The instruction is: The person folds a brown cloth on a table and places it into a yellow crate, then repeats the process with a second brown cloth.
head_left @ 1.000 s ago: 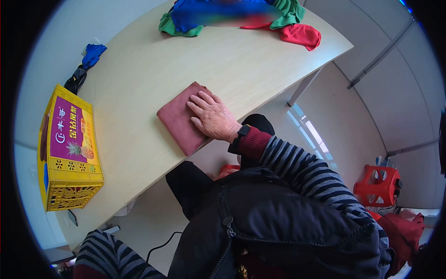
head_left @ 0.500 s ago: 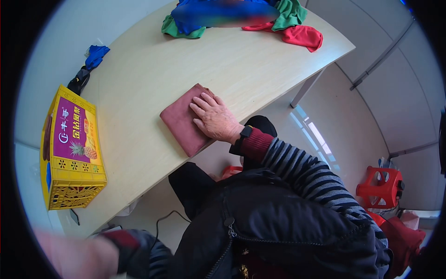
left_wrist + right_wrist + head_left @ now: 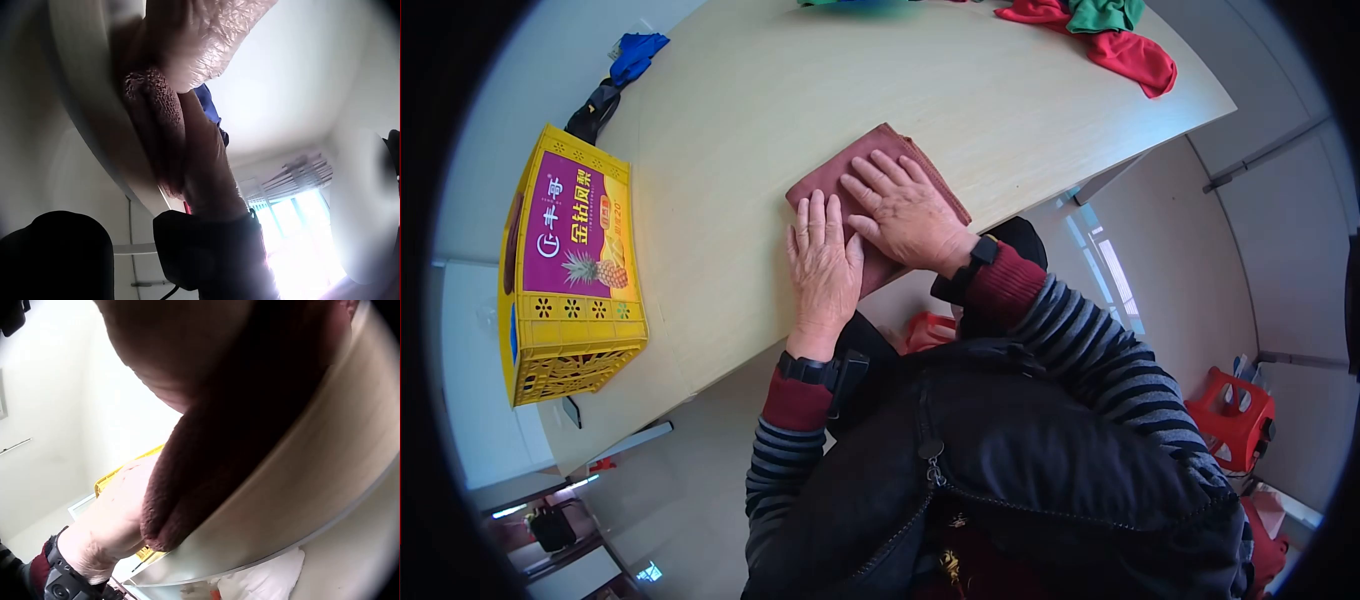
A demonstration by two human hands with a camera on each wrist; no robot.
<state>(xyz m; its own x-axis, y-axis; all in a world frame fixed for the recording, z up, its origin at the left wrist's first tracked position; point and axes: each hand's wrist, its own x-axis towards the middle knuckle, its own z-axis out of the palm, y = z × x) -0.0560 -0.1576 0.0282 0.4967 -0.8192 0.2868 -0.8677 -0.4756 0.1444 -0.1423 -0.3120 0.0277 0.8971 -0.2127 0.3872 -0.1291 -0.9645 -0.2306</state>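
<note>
A folded brownish-red towel (image 3: 835, 178) lies near the front edge of the table, several layers thick at its fold in the right wrist view. My right hand (image 3: 910, 215) rests flat on top of it, fingers straight and slightly spread. My left hand (image 3: 825, 268) lies along the towel's left side, its straight fingertips over that edge. The two hands are close together, with the thumbs nearly meeting. In the left wrist view the towel's rounded, textured fold (image 3: 159, 106) shows beneath a hand. Part of the towel is hidden under both hands.
A yellow crate (image 3: 580, 345) with a pineapple label stands at the table's left. Behind it lie a blue cloth (image 3: 638, 57) and a dark item (image 3: 593, 110). Red cloth (image 3: 1135, 62) and green cloth (image 3: 1105, 14) lie at the far side. A red stool (image 3: 1235, 420) stands on the floor, right.
My left hand has come up from the lower left, off the table, onto the towel's left side. The right hand stays on the towel, which appears turned slightly as the head view shifted.
</note>
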